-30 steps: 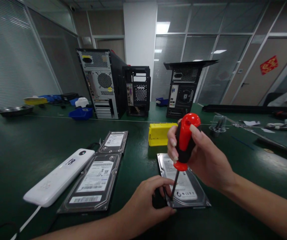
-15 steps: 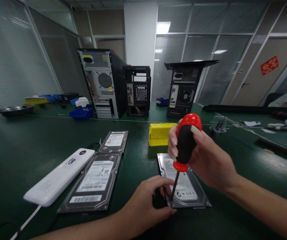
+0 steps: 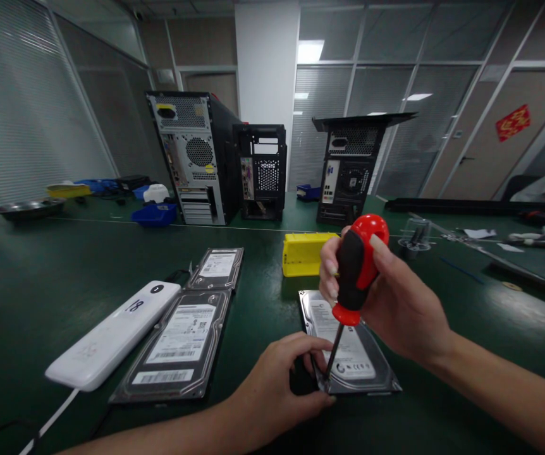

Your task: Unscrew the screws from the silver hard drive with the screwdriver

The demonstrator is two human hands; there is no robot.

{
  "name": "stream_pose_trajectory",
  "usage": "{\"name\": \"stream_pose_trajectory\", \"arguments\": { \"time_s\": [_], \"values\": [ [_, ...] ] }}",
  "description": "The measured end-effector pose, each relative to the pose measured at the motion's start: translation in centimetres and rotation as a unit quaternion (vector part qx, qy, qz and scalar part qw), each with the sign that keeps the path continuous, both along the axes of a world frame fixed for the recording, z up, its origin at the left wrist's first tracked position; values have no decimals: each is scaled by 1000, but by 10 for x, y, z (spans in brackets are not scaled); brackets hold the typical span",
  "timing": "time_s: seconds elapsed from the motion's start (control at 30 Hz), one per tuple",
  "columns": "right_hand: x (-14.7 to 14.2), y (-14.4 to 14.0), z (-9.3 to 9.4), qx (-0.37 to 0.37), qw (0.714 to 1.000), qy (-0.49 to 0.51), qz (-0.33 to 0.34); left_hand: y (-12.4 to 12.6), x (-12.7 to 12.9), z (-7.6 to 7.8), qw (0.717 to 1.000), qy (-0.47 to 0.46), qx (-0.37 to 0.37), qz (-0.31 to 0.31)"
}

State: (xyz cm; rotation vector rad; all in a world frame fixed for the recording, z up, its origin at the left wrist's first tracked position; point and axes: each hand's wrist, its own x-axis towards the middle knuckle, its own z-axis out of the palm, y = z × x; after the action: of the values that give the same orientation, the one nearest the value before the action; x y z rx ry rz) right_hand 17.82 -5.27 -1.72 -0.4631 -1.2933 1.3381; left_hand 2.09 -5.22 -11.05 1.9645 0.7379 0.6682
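Observation:
My right hand (image 3: 405, 309) is wrapped around the red and black handle of a screwdriver (image 3: 351, 268), held slightly tilted. Its shaft runs down to the near left corner of a hard drive (image 3: 358, 357), which lies flat, label up, on the green table. At that same corner my left hand (image 3: 279, 379) grips the drive, with the thumb along the near edge and the index finger beside the shaft. The exact spot under the tip is too small to make out. Left of my hands lie two more hard drives, a nearer one (image 3: 182, 338) and a farther one (image 3: 216, 265).
A white power bank (image 3: 111, 338) with a cable lies at left. Beyond the drives are a yellow bin (image 3: 308, 256) and a blue bin (image 3: 153, 215). Three computer cases, one a tall tower (image 3: 191, 158), stand behind. A clear cup (image 3: 415, 235) stands right; a person's arm shows far right.
The screwdriver's handle has turned in my right hand and leans slightly more to the right. My left hand and the hard drive keep their places.

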Motion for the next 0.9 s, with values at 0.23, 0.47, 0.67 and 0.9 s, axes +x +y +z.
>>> {"name": "stream_pose_trajectory", "arguments": {
  "time_s": [0.23,0.47,0.67,0.9],
  "values": [
    [0,-2,3,-6,1000,21,12,2,2,1,1000,-1,1,-2],
    [-3,1,4,-6,999,-17,-39,2,1,-1,1000,-3,3,1],
    [-2,-1,5,-25,1000,12,-10,1,2,1,1000,3,-3,5],
    [-4,2,5,0,998,-13,-57,1,2,0,1000,13,1,13]
  ]
}}
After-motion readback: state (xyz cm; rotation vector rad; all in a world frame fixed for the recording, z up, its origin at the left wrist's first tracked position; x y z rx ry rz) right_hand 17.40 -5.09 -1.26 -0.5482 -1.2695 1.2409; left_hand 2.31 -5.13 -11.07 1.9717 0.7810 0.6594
